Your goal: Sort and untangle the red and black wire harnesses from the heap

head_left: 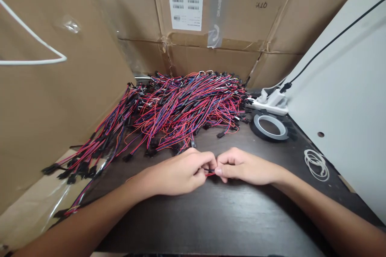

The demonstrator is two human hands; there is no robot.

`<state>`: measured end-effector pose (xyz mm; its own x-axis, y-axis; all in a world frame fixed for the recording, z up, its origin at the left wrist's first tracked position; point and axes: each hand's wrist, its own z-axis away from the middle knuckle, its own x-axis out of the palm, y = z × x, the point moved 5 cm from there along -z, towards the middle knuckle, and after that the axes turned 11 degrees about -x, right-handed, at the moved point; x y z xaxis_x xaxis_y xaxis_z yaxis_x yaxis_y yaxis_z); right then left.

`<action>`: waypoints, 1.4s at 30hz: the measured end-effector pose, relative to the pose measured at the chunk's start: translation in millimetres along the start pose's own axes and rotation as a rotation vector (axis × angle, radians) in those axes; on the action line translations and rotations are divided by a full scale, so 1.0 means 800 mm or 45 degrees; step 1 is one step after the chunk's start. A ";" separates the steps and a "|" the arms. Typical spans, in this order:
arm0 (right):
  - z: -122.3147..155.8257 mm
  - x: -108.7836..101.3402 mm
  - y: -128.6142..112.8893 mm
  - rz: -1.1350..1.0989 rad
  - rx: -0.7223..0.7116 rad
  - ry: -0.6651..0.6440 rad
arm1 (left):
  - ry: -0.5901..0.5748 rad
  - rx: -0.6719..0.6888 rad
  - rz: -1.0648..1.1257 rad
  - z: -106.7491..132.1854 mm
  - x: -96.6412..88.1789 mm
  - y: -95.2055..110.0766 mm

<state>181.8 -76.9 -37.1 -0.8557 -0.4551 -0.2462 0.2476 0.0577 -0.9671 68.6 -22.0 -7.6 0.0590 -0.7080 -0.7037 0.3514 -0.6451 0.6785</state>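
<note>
The left hand (181, 174) and right hand (245, 168) are pinching red-and-black wires (210, 174) between them (handling apparently underway, unfinished); beyond both hands, a wire pile (187, 108) is lying, completion indeterminable.

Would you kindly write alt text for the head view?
A left hand and a right hand pinch thin wires above a dark table. Beyond them lies a heap of cables, with a tape roll to its right.

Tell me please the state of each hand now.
Left hand: closed, holding red and black wires.
Right hand: closed, pinching the same wires.
</note>
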 end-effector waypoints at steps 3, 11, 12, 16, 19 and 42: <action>0.000 -0.001 -0.001 -0.013 -0.007 0.016 | 0.036 -0.075 0.040 -0.002 -0.002 0.000; -0.002 -0.001 -0.005 -0.080 -0.054 0.102 | 0.015 -0.191 0.227 -0.007 -0.003 -0.011; -0.003 -0.001 -0.005 -0.084 -0.057 0.116 | 0.007 -0.194 0.245 -0.007 -0.003 -0.012; -0.004 -0.003 -0.005 -0.055 -0.087 0.159 | -0.055 -0.262 0.312 -0.007 -0.002 -0.016; -0.004 -0.009 -0.005 -0.023 -0.077 0.183 | -0.100 -0.330 0.382 -0.007 0.000 -0.020; -0.001 -0.018 -0.003 -0.005 -0.050 0.145 | -0.085 -0.318 0.356 -0.010 -0.005 -0.021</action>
<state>193.1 -69.4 -31.1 -0.9034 -0.3514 -0.2460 0.2280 0.0922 -0.9693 69.7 -6.1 -17.6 0.1267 -0.8695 -0.4775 0.5481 -0.3399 0.7643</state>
